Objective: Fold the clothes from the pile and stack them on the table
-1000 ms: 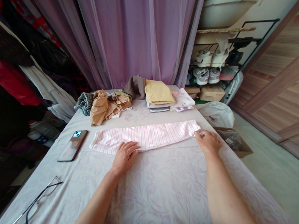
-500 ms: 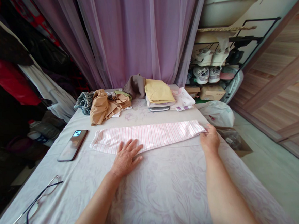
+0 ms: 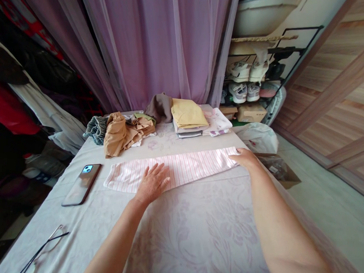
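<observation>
A pair of pink-and-white striped pants (image 3: pixel 190 167), folded into a long narrow strip, lies across the cloth-covered table. My left hand (image 3: pixel 153 183) rests on the left half of the strip, palm down and fingers spread. At the right end, my right hand (image 3: pixel 246 158) has its fingers closed around the corner of the pants; part of the grip is hidden. Behind the strip, a neat stack with a yellow folded garment (image 3: pixel 189 112) on top stands beside a folded white printed garment (image 3: pixel 217 121).
Crumpled clothes, among them a tan garment (image 3: pixel 116 135) and a dark brown one (image 3: pixel 160 108), lie at the back left. A phone (image 3: pixel 81 185) and eyeglasses (image 3: pixel 37 254) rest on the left side. A shoe rack (image 3: pixel 288 50) stands beyond the table's right edge.
My right hand has shifted from the lower right corner to the upper right corner of the pants. My left hand has slid slightly up the fabric. The whole view has shifted a little.
</observation>
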`<action>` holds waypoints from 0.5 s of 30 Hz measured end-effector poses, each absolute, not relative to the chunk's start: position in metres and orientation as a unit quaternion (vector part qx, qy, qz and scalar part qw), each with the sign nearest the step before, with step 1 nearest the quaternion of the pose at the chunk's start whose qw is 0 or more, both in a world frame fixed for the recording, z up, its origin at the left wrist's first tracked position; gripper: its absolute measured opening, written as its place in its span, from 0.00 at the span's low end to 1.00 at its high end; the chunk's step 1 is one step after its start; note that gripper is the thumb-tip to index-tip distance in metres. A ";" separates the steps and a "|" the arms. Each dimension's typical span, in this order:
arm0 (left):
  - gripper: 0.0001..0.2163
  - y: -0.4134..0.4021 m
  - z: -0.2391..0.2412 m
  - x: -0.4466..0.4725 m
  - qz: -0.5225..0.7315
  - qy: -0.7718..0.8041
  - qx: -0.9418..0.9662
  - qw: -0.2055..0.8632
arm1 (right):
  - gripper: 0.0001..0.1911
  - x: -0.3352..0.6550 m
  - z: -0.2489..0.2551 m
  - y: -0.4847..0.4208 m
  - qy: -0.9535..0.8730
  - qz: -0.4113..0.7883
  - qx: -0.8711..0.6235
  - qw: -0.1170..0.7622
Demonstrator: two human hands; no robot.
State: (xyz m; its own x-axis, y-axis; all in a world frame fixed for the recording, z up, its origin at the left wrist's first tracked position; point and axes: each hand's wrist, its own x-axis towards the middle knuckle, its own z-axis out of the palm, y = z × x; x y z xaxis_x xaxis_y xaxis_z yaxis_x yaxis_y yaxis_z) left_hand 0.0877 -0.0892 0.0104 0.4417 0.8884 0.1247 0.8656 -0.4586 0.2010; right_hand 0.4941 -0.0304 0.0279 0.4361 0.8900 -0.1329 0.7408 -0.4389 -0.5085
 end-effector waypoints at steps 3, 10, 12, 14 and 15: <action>0.24 -0.076 0.002 0.094 0.084 0.523 0.848 0.026 | 0.17 0.493 0.025 -0.035 -0.523 0.211 -0.786 0.252; 0.27 -0.074 -0.002 0.101 0.043 0.533 0.844 0.041 | 0.07 0.488 0.005 -0.076 -0.629 0.227 -0.628 0.399; 0.28 -0.076 0.001 0.103 0.035 0.541 0.839 0.047 | 0.05 0.491 -0.001 -0.085 -0.604 0.290 -0.633 0.389; 0.29 -0.076 0.002 0.105 0.028 0.551 0.833 0.048 | 0.05 0.495 -0.006 -0.089 -0.581 0.329 -0.640 0.379; 0.30 -0.076 0.002 0.106 0.027 0.556 0.829 0.047 | 0.06 0.496 -0.008 -0.089 -0.575 0.332 -0.643 0.381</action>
State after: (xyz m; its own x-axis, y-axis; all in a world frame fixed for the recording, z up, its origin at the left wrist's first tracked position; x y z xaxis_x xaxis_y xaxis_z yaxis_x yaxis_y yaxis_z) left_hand 0.1055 -0.0761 0.0025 0.3805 0.9247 -0.0082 0.9196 -0.3774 0.1087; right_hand 0.4964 -0.0892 -0.0082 0.1178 0.9930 0.0105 0.4869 -0.0485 -0.8721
